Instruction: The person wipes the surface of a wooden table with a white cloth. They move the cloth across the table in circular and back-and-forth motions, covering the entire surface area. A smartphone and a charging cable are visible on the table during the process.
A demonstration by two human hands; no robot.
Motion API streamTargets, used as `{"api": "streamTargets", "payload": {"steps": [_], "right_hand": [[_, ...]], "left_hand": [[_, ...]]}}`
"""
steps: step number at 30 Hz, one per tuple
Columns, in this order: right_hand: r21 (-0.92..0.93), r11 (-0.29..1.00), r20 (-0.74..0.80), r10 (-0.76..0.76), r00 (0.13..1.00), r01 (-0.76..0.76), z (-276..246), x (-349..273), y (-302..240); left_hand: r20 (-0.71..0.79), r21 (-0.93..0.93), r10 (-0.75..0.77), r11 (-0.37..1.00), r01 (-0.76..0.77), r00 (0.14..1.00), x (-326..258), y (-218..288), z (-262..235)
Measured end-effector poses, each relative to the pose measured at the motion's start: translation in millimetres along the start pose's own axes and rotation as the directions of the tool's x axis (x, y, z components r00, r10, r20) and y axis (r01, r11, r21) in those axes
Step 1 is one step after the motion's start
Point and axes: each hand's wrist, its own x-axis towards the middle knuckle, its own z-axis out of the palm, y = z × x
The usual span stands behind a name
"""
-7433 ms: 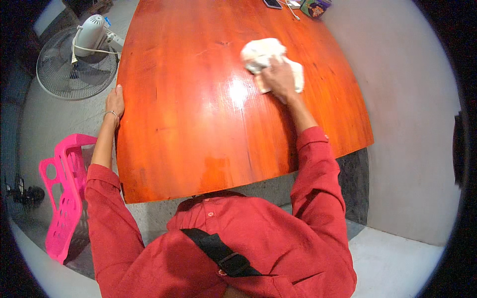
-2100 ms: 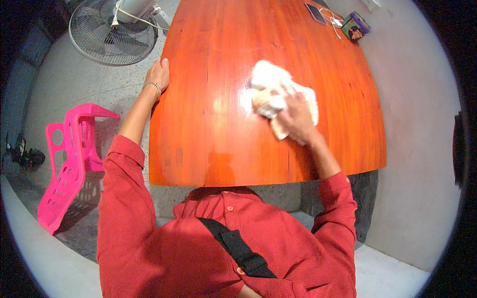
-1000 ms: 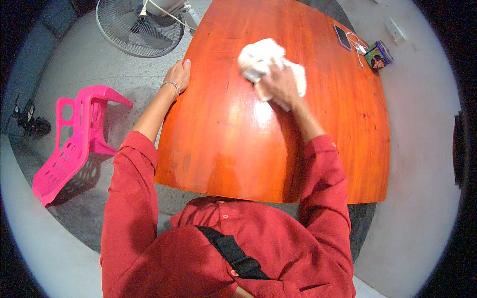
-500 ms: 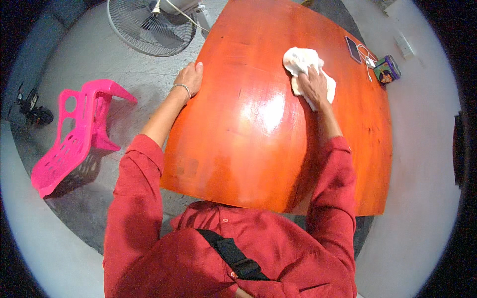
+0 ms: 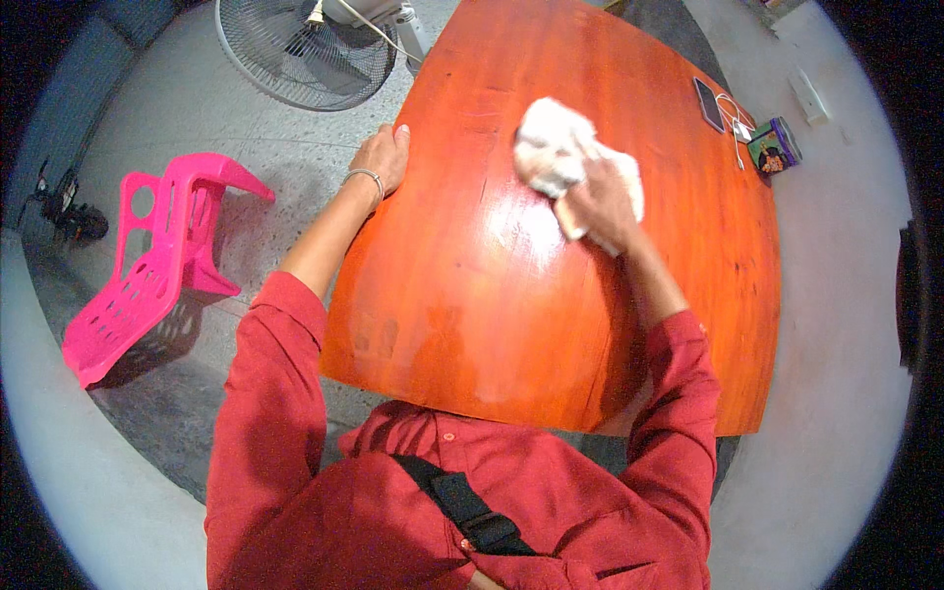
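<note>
A glossy orange-brown wooden table [image 5: 442,334] spreads out in front of me. My right hand [image 5: 602,202] presses a bunched white cloth [image 5: 553,147] against the tabletop, right of its middle; its fingers are partly smeared by motion. Part of the cloth sticks out beyond the fingers on the left, and some shows under the palm. At the table's left edge, my left hand [image 5: 382,162] grips the rim, its thumb near the top and its other fingers curled partly out of sight. A bracelet circles that wrist.
A phone [image 5: 708,104] with a white charging cable [image 5: 736,123] lies at the table's far right edge, next to a dark tub with a purple lid [image 5: 772,147]. On the floor to the left are a pink plastic chair [image 5: 177,256] and, farther back, a grey fan [image 5: 305,49].
My right hand has swept the cloth leftward and a little nearer to me across the tabletop. The left hand keeps its place at the table edge.
</note>
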Motion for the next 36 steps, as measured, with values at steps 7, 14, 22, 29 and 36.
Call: {"api": "streamTargets", "payload": {"steps": [7,14,22,29,36], "right_hand": [[-0.46,0.887,0.086,0.082,0.993,-0.034,36.8,98.6,49.9],[-0.002,0.952,0.152,-0.302,0.941,0.306,35.7,50.5,-77.6],[-0.105,0.947,-0.209,0.276,0.938,-0.302,-7.8,38.3,122.8],[-0.439,0.894,0.104,0.154,0.983,-0.093,65.0,169.6,68.2],[-0.178,0.941,0.044,-0.286,0.957,0.289,87.3,115.4,-82.8]], "left_hand": [[0.051,0.013,0.007,1.0,-0.007,0.999,2.4,1.6,0.5],[0.007,-0.01,0.016,1.0,-0.016,1.0,4.0,-6.5,-0.4],[0.014,-0.018,0.013,1.0,-0.012,1.0,-0.2,7.5,2.4],[0.02,-0.019,0.008,1.0,-0.007,1.0,-2.7,-0.9,-0.5],[-0.006,-0.02,0.05,0.999,-0.05,0.999,8.2,-7.2,10.5]]}}
